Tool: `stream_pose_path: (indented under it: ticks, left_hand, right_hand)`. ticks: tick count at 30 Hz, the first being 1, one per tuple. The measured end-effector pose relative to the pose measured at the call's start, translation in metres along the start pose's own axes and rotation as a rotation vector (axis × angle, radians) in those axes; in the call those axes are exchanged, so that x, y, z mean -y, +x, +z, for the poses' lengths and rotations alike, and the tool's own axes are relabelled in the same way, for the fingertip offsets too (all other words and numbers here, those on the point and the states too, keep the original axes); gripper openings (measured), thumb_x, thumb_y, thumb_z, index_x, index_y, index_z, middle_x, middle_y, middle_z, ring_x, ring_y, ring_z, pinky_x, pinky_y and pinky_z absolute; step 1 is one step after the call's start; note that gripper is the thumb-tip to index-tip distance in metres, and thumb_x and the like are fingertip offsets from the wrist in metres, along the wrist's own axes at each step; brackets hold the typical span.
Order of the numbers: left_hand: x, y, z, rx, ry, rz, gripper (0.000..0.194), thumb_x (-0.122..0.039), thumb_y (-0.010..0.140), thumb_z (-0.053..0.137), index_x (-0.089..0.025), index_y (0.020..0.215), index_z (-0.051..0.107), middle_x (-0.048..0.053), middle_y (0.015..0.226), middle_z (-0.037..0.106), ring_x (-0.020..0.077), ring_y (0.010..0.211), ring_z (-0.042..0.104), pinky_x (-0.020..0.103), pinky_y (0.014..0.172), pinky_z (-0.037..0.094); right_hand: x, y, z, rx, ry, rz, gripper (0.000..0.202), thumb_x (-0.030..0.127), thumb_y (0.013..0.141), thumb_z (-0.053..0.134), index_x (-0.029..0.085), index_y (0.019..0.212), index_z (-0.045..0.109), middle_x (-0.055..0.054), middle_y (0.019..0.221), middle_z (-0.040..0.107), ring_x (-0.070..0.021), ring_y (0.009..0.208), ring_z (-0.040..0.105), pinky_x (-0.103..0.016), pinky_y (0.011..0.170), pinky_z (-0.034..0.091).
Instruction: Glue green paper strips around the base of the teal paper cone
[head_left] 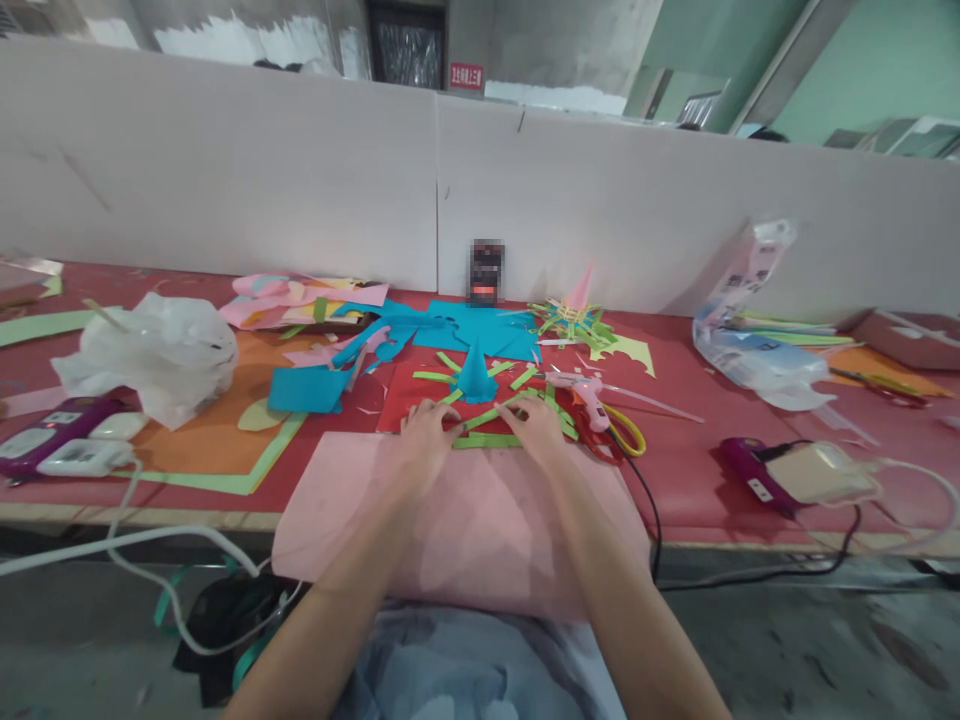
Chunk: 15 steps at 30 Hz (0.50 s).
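At the left edge of the frame, a purple power strip (56, 437) with white plugs lies on the red table (675, 490). Just beside it, to its upper right, is a crumpled white plastic bag (161, 345), and it rests partly on an orange sheet (225, 440). Further right, in the upper left middle, some pink paper scraps (300, 300) are piled, and a blue paper piece (307, 390) lies below them.

At the centre of the frame, the left hand (426, 432) has its thumb and fingers closed on the left end of a narrow green strip (481, 416). This strip is a little above the middle of the pink sheet's far edge, over a red sheet (401, 405). Just behind the strip, a blue paper cone (475, 375) stands upright, with other green strips around it. The right hand (534, 425) is pinching the right end of the same strip; the two hands are apart from each other. Both forearms pass above the large pink sheet (465, 530).

To the right of this hand there is a pink glue gun (592, 405), and near it a yellow handle loop (628, 430). Behind them stands a pink cone (579, 291) with green strips at its base. At the lower right, a second purple power strip (754, 475) carries a white adapter (817, 472).
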<state>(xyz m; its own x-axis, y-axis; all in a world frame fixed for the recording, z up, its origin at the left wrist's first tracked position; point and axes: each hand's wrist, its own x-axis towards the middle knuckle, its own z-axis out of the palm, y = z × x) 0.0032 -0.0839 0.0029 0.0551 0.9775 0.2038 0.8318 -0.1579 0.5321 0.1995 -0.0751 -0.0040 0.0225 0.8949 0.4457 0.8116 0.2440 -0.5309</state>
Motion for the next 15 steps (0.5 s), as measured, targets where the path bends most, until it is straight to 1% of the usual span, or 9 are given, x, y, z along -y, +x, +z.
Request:
stream_pose_path:
  ticks: [5,7,8,10,11,12,13,14,15]
  left_hand:
    - [-0.002,-0.001,-0.002,0.006,-0.002,-0.002,0.012,-0.03,0.078,0.063,-0.023,0.085,0.069,0.006,0.096,0.063,0.0256,0.098,0.055,0.041,0.085,0.042]
    - [-0.003,0.0,-0.004,-0.024,-0.031,-0.001,0.012,-0.03,0.079,0.062,-0.023,0.084,0.069,0.006,0.095,0.063,0.0244,0.095,0.056,0.04,0.085,0.042]
    - [-0.003,0.0,-0.005,-0.059,-0.064,-0.001,0.012,-0.029,0.08,0.06,-0.022,0.084,0.068,0.006,0.094,0.063,0.0232,0.093,0.057,0.038,0.084,0.043]
    - [-0.005,0.0,-0.007,-0.155,-0.176,0.003,0.015,-0.028,0.083,0.055,-0.02,0.086,0.067,0.006,0.093,0.064,0.0199,0.088,0.058,0.034,0.081,0.044]
    - [-0.006,0.001,-0.007,-0.193,-0.248,-0.002,0.017,-0.028,0.084,0.053,-0.019,0.086,0.067,0.006,0.091,0.064,0.0185,0.085,0.058,0.032,0.08,0.045]
    - [-0.008,0.001,-0.007,-0.2,-0.327,-0.01,0.018,-0.029,0.084,0.052,-0.018,0.086,0.066,0.006,0.089,0.065,0.0175,0.083,0.059,0.03,0.078,0.045]
    - [-0.01,0.002,-0.006,-0.168,-0.413,-0.02,0.02,-0.03,0.084,0.051,-0.018,0.086,0.066,0.005,0.086,0.066,0.0169,0.081,0.059,0.029,0.076,0.046]
    - [-0.012,0.002,-0.005,-0.11,-0.505,-0.034,0.022,-0.032,0.084,0.05,-0.017,0.085,0.067,0.005,0.083,0.067,0.0166,0.078,0.06,0.028,0.073,0.047]
    - [-0.015,0.004,-0.004,-0.037,-0.602,-0.049,0.025,-0.034,0.084,0.049,-0.017,0.084,0.067,0.005,0.081,0.067,0.0163,0.076,0.06,0.027,0.072,0.047]
  right_hand:
    - [0.002,0.001,0.002,0.006,0.132,0.001,0.031,0.048,0.08,0.057,0.021,0.07,0.068,-0.002,0.074,0.066,-0.0131,0.063,0.056,-0.026,0.064,0.046]
    - [0.005,0.002,-0.001,0.004,0.208,0.022,0.032,0.049,0.079,0.058,0.02,0.07,0.068,-0.002,0.073,0.066,-0.0129,0.062,0.056,-0.026,0.063,0.046]
    - [0.007,0.002,-0.003,-0.018,0.241,0.031,0.033,0.049,0.08,0.057,0.02,0.071,0.067,-0.002,0.074,0.066,-0.0129,0.062,0.056,-0.026,0.063,0.046]
    - [0.014,0.002,-0.009,-0.12,0.286,0.044,0.034,0.05,0.082,0.054,0.019,0.074,0.067,-0.003,0.075,0.065,-0.013,0.064,0.056,-0.026,0.062,0.047]
    - [0.017,0.001,-0.012,-0.207,0.29,0.044,0.035,0.05,0.083,0.053,0.018,0.076,0.066,-0.003,0.076,0.064,-0.013,0.064,0.056,-0.026,0.062,0.047]
    - [0.02,0.001,-0.015,-0.305,0.278,0.038,0.035,0.05,0.084,0.051,0.018,0.077,0.066,-0.004,0.078,0.063,-0.0133,0.065,0.055,-0.027,0.063,0.047]
    - [0.023,0.0,-0.018,-0.394,0.25,0.014,0.035,0.048,0.086,0.05,0.018,0.078,0.065,-0.005,0.078,0.062,-0.014,0.067,0.055,-0.028,0.064,0.047]
    - [0.025,-0.001,-0.02,-0.461,0.211,-0.026,0.033,0.046,0.087,0.049,0.019,0.078,0.066,-0.005,0.078,0.062,-0.0149,0.069,0.056,-0.03,0.067,0.048]
    - [0.026,-0.003,-0.021,-0.498,0.164,-0.081,0.031,0.044,0.088,0.049,0.02,0.078,0.066,-0.006,0.078,0.062,-0.0159,0.072,0.056,-0.032,0.07,0.048]
